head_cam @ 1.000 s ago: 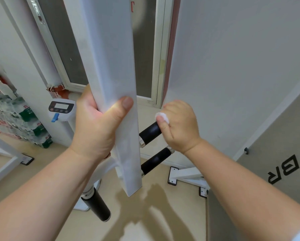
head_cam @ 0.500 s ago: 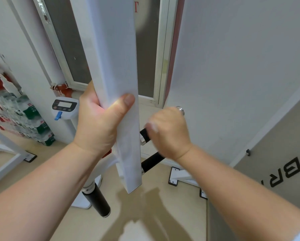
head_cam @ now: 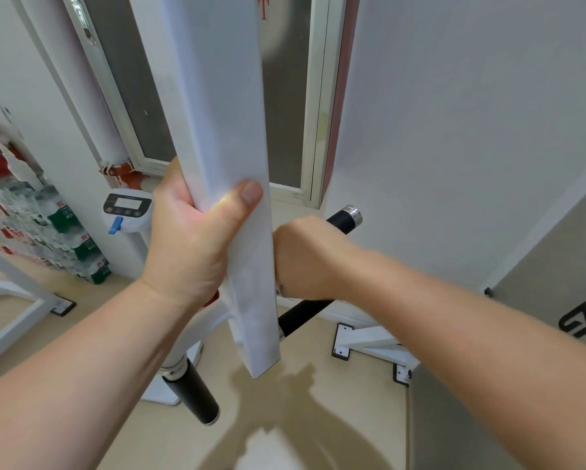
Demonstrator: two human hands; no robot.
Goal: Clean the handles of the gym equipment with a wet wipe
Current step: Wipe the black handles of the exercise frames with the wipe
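Left hand (head_cam: 196,245) first: I've got it clamped on the white post (head_cam: 224,113), thumb pressed flat across the front face, fingers gone round the far side. Firm grip, wrist low, forearm coming up from the bottom left corner.

Right hand (head_cam: 307,259) now: it's closed in a fist round the upper handle (head_cam: 340,220), the black one, tucked right up against the post's right edge. Only the tip of that grip shows past my knuckles, ending in a chrome cap up and to the right. The wet wipe I can't see from here; the hand covers that stretch of the grip.

Just under the right hand runs the lower handle (head_cam: 301,315), also black, angled the same way and coming out from behind the post. Nothing touching it.

Down at the lower left, a third handle (head_cam: 193,396) sticks out from a white tube toward me, well apart from both hands.

Round the edges: a small console (head_cam: 127,208) with a screen and a blue tab sits just left of my left hand. Wrapped bottle packs (head_cam: 47,232) are stacked against the left wall. A window frame (head_cam: 315,96) stands behind the post. On the floor (head_cam: 352,401) to the right I see a white base foot (head_cam: 369,342), and beside it a grey mat (head_cam: 539,334) with a black logo.
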